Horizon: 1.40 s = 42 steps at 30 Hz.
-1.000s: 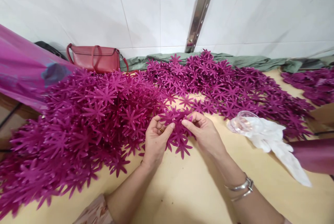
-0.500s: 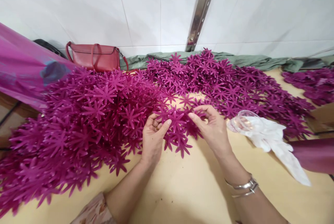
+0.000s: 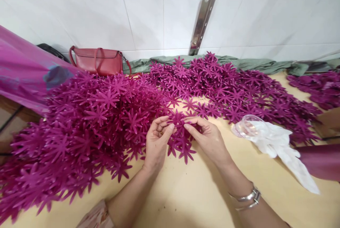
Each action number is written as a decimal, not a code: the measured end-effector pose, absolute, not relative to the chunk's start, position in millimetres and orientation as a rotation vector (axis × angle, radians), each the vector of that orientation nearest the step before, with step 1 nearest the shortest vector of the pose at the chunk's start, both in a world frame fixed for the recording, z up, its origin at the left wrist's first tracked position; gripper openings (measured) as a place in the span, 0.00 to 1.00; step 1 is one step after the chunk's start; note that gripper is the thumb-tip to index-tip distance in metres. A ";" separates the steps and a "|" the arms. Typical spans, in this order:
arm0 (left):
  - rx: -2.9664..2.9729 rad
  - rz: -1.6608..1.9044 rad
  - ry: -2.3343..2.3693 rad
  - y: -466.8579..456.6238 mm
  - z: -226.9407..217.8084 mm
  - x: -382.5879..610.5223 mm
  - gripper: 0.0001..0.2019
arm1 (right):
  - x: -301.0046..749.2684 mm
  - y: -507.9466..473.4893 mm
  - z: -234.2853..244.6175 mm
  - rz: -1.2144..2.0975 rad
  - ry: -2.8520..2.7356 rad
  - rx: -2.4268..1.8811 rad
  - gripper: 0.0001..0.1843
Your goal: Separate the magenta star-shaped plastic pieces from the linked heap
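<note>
Both hands meet over the table, pinching a magenta star-shaped flower piece (image 3: 177, 117) between them. My left hand (image 3: 157, 139) is closed on its left side, thumb against the fingers. From the right, my right hand (image 3: 208, 137) grips its other edge with thumb and forefinger. Just below the fingertips lie more loose flower pieces (image 3: 185, 146) of the same kind. A large heap of these pieces (image 3: 106, 121) fills the left side, close to my left hand. Behind the hands spreads another heap (image 3: 202, 79). Part of the held piece is hidden by the fingers.
White gloves (image 3: 278, 139) lie beside a clear plastic cup (image 3: 247, 125) on the right of the pale table (image 3: 183, 192). A red handbag (image 3: 99, 61) stands at the back left, near purple plastic sheeting (image 3: 21, 68). A metal strip (image 3: 203, 24) leans on the tiled wall.
My right hand has moved left, bringing its fingertips close to those of my left hand at the flower piece. My left hand stays nearly in place.
</note>
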<state>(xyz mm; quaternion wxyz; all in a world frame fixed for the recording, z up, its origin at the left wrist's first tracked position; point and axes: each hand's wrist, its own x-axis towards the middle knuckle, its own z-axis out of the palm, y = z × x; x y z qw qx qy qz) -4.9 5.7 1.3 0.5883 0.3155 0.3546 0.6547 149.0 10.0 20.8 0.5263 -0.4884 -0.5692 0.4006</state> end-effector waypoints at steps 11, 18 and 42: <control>0.828 1.434 0.847 0.6 8.7 -10.5 0.18 | 144.9 5.5 21.4 0.988 -1.384 -1.225 0.07; 1.066 1.330 0.824 -2.5 7.3 -8.2 0.29 | 148.6 8.3 25.4 1.052 -1.306 -1.206 0.07; 1.101 1.435 1.038 -2.7 9.3 -11.0 0.16 | 156.4 9.7 33.5 1.162 -1.260 -1.184 0.20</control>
